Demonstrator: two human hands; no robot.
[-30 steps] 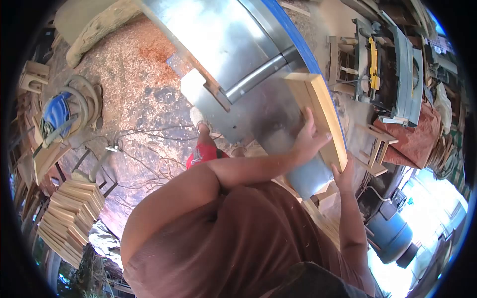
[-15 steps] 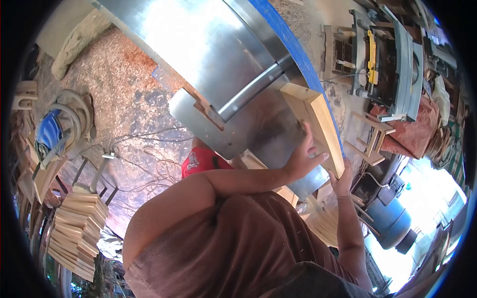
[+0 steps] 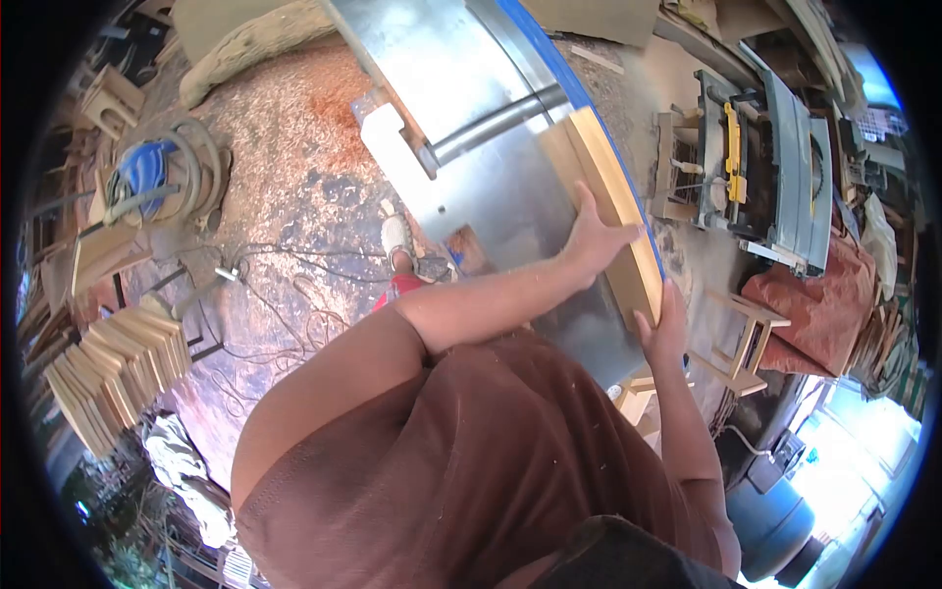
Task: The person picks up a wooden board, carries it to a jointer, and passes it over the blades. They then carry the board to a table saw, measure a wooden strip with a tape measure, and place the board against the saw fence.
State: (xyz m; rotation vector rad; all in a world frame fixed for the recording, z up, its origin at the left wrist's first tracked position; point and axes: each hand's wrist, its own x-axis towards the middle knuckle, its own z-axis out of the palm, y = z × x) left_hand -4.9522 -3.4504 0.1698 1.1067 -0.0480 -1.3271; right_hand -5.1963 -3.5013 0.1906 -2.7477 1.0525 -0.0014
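Note:
A pale wooden board (image 3: 610, 177) stands on edge on the polished steel table (image 3: 510, 191) of a jointer, along its blue fence (image 3: 559, 61). Its far end is beside the dark cylindrical bar (image 3: 500, 126) that crosses the table. My left hand (image 3: 594, 240) presses the board's side and top, with its thumb over the upper edge and a finger stretched forward. At the near end, my right hand (image 3: 664, 329) grips the board, its thumb on the near side and its other fingers partly hidden.
Stacked wooden pieces (image 3: 118, 373) stand at the left, below a coiled hose (image 3: 167, 182). Cables (image 3: 285, 260) cross the shaving-strewn floor near a shoe (image 3: 395, 234). Another machine with a yellow part (image 3: 733, 152) and a small wooden frame (image 3: 741, 344) stand at the right.
Both hands have moved forward along the fence with the board, bringing its far end closer to the crossing bar. The camera view has shifted, and a shoe now shows on the floor.

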